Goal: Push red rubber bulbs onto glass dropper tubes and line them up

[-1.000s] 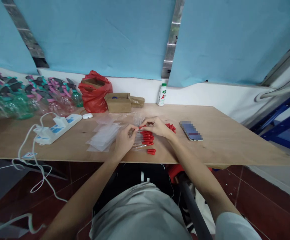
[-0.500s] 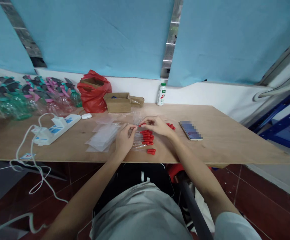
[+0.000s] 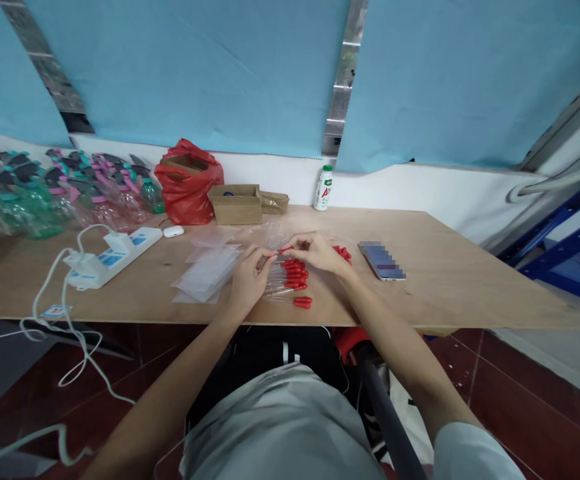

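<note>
My left hand (image 3: 250, 275) is closed in a pinch at its fingertips, on what looks like a thin dropper partly hidden by the fingers. Right beside it, my right hand (image 3: 316, 252) pinches the red rubber bulb (image 3: 286, 249) of that dropper. The fingertips of both hands nearly meet. Under and in front of them lie several clear droppers with red bulbs (image 3: 296, 273), tubes pointing left. A pair of red bulbs (image 3: 303, 303) lies closer to the table edge. Loose red bulbs (image 3: 342, 253) are scattered beyond my right wrist. Clear tubes (image 3: 276, 237) lie behind my hands.
Clear plastic bags (image 3: 203, 277) lie left of my left hand. A phone (image 3: 383, 260) is at the right. Farther back stand a red bag (image 3: 190, 193), a cardboard box (image 3: 237, 205) and a white bottle (image 3: 323, 190). A power strip (image 3: 115, 260) and spray bottles (image 3: 40, 207) occupy the left.
My left fingertips have shifted very slightly to the right, against the right hand's fingers. The droppers and other things lie as before.
</note>
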